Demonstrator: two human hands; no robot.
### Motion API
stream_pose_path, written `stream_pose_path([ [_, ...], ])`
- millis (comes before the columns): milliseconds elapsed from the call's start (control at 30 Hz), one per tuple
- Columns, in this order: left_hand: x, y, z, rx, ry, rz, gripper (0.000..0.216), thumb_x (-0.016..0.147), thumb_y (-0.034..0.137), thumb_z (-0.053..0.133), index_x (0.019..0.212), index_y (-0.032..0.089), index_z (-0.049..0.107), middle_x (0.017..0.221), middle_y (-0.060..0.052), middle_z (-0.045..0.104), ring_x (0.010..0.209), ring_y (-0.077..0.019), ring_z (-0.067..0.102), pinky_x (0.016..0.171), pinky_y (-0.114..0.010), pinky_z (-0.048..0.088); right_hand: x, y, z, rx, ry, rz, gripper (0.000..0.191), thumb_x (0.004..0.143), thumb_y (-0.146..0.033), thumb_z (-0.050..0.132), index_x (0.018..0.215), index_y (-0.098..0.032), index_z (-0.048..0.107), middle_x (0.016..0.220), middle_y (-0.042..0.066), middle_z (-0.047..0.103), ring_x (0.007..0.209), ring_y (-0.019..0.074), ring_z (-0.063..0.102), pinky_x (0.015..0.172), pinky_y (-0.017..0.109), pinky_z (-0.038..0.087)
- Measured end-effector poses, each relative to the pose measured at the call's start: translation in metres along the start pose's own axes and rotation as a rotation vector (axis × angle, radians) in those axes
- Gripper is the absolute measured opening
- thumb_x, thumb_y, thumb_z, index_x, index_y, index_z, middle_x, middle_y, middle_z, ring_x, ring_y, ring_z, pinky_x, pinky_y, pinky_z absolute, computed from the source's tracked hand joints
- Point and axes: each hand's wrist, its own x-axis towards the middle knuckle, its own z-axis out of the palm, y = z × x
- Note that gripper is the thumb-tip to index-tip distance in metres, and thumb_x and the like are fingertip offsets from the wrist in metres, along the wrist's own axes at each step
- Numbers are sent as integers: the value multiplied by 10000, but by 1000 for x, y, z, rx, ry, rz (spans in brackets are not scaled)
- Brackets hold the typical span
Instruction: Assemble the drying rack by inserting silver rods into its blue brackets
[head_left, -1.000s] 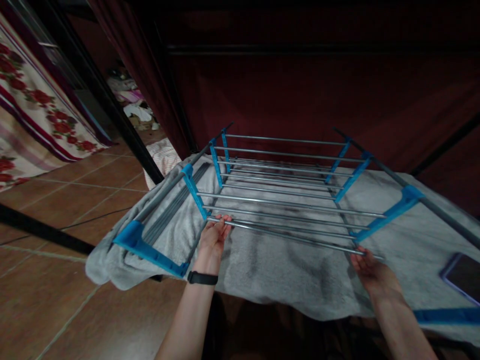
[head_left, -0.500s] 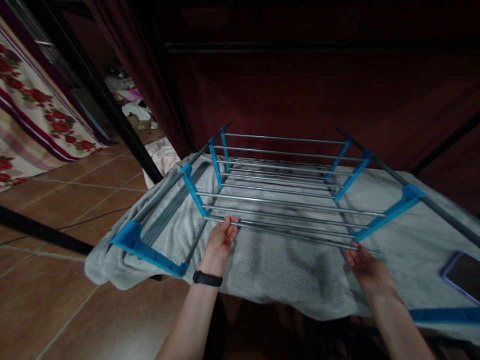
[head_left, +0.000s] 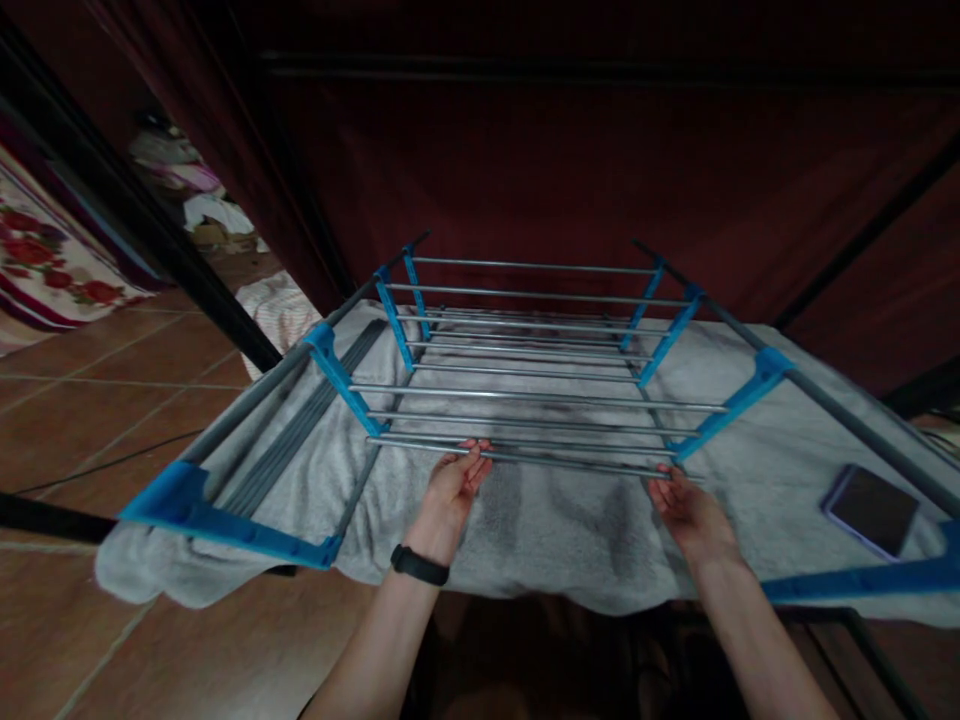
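The rods (head_left: 570, 463) are silvery grey, set between bright blue brackets (head_left: 727, 407) and darker grey side tubes (head_left: 255, 400), all above a plain pale grey blanket (head_left: 540, 540). On it, the phone (head_left: 874, 510) has a dark screen edged in lilac, and the wristband (head_left: 418, 566) is black. Behind, a deep maroon curtain (head_left: 525, 170) meets a black post (head_left: 165, 230); the floor (head_left: 60, 630) is brown tile with paler lines, the cloth (head_left: 277, 310) whitish with faint reddish stripes, and the flowered curtain (head_left: 45, 260) cream with red blooms and purplish-red bands.
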Motion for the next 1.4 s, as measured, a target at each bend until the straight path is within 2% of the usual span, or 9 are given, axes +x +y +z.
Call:
stream_pose_path([
  [267, -3, -24, 4, 55, -12, -55, 207, 802, -64, 594, 765, 138, 625, 777, -64, 725, 714, -152, 712, 731, -284, 588, -22, 13, 12, 10, -67, 32, 149, 806, -58, 623, 759, -200, 616, 726, -33, 686, 635, 83, 656, 679, 201, 594],
  [467, 0, -26, 3, 82, 5, -71, 212, 814, -70, 570, 790, 133, 629, 801, -78, 730, 707, -158, 717, 723, -293, 597, -32, 24, 13, 15, -196, 113, 179, 731, -11, 685, 745, -182, 637, 758, 3, 720, 690, 122, 685, 720, 249, 606],
  [833, 3, -34, 13, 75, 65, -102, 220, 825, -68, 554, 749, 125, 627, 735, -65, 719, 675, -143, 709, 711, -264, 608, -34, 31, 24, 56, -249, 70, 205, 651, -15, 761, 713, -176, 649, 723, -1, 718, 705, 127, 695, 769, 251, 601],
  [1067, 8, -31, 9, 105, 73, -83, 223, 831, -68, 541, 767, 125, 632, 739, -59, 714, 696, -147, 714, 695, -257, 612, -31, 32, 25, 63, -278, 83, 153, 714, -61, 734, 719, -186, 645, 726, -2, 714, 706, 129, 691, 773, 261, 606],
  [1267, 6, -26, 11, 130, 86, -97, 232, 874, -41, 495, 765, 112, 630, 766, -71, 705, 675, -135, 697, 648, -240, 606, -29, 27, 24, 93, -247, 103, 74, 801, -133, 665, 768, -193, 639, 767, 15, 722, 755, 138, 694, 770, 272, 597],
  [1400, 7, -23, 8, 110, 90, -108, 220, 909, 9, 472, 794, 107, 632, 807, -92, 699, 687, -144, 695, 633, -252, 609, -33, 24, 30, 79, -224, 145, 103, 854, -151, 593, 774, -205, 630, 768, 24, 720, 728, 134, 685, 753, 271, 594],
])
